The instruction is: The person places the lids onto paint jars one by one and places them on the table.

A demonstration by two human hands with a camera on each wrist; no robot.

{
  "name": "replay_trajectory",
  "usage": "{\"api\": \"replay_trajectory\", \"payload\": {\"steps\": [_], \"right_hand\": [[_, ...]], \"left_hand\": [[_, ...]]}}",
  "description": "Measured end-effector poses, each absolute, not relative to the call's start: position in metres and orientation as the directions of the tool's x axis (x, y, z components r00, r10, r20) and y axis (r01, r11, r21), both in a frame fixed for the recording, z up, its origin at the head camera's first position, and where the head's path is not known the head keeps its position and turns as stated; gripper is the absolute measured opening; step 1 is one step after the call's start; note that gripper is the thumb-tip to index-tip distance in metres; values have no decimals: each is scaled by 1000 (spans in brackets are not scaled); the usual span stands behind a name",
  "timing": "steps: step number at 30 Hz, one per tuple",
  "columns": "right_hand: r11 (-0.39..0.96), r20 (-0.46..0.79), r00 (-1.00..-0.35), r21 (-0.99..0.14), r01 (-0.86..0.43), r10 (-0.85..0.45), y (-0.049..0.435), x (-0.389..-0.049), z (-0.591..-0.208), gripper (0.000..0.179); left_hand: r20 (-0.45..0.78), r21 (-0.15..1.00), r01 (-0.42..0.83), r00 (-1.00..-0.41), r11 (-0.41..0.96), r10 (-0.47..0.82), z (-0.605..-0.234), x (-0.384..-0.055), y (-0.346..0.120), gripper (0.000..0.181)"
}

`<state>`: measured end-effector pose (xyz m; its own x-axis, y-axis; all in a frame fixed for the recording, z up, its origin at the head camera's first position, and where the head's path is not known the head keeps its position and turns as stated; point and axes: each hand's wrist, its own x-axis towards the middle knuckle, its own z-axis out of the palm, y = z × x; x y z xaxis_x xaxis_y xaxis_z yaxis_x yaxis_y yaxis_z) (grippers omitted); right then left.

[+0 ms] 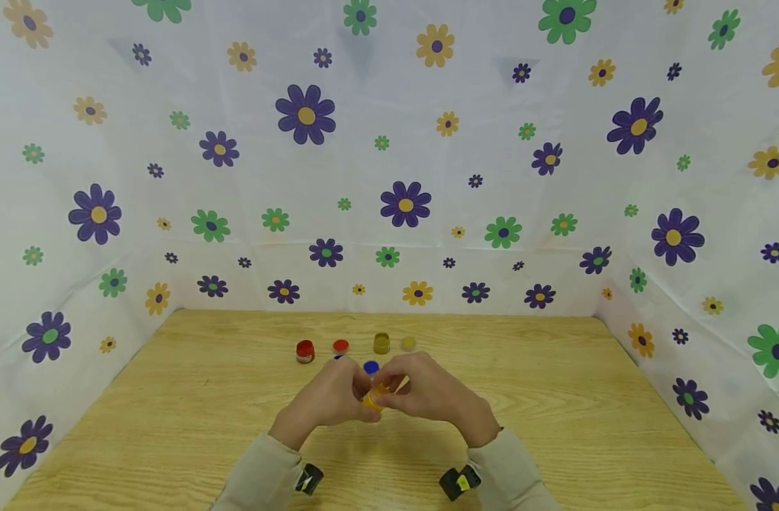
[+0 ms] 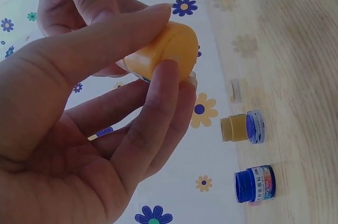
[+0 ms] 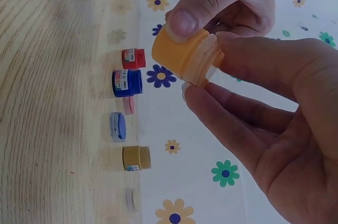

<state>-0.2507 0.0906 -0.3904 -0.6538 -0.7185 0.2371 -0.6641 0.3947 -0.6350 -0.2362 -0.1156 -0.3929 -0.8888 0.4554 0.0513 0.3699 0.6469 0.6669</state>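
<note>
Above the table, my left hand grips a small yellow-orange paint jar by its body, the thumb lying along its side. My right hand pinches the clear lid at the jar's mouth between thumb and fingertips. The jar is tilted, and the lid is on it; how tightly, I cannot tell. Just beyond the hands, a blue jar stands beside a blue lid; in the head view my left hand mostly hides that jar.
Further back on the wooden table are a red jar, a red lid, a dark yellow jar and its pale yellowish lid. A white flowered cloth encloses the table at the back and both sides.
</note>
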Motion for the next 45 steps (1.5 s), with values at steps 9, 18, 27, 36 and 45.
{"api": "replay_trajectory", "payload": {"steps": [9,18,27,36,45], "right_hand": [[426,257,-660,-591,-685,-706,88,-251,-391,16],[488,275,-691,-538,-687,-669,90,-250,-391,26],[376,287,-659,-636,-674,-695,96,-251,-389,21],[329,273,-631,-667,-668,-726,92,-249,-391,25],[341,300,-600,-602,-722,-742,89,-248,-388,21]], "left_hand": [[40,685,354,-891,637,453,-390,-234,-114,14],[37,684,347,-895,641,445,-389,-232,-114,15],[51,688,363,-888,628,457,-390,-234,-116,15],[50,668,357,-897,653,439,-389,-233,-117,17],[58,665,367,-894,650,445,-387,-234,-118,16]]}}
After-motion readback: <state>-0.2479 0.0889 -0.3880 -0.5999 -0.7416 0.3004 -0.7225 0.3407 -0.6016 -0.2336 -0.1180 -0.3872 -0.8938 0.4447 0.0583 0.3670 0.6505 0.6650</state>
